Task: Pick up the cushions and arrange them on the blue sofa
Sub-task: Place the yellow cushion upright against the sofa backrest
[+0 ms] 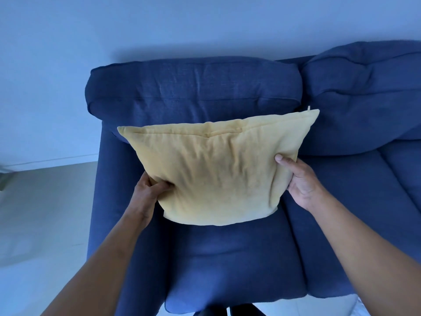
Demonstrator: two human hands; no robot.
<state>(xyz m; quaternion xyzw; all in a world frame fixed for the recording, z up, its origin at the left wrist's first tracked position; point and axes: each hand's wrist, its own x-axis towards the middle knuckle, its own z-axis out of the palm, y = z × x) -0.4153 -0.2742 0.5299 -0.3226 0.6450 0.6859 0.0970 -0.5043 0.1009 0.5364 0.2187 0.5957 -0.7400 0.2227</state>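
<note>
Both hands (150,190) grip yellow cushion (216,169), apparently upright.

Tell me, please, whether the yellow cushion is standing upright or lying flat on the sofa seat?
Upright, leaning back: the yellow cushion stands on its lower edge on the blue sofa, left hand and right hand gripping its sides.

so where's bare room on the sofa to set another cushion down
Bare seat right of the right hand, under the right back cushion. Bare front seat between the forearms. The left corner is taken: the yellow cushion, held by both hands, left hand, fills it.
</note>
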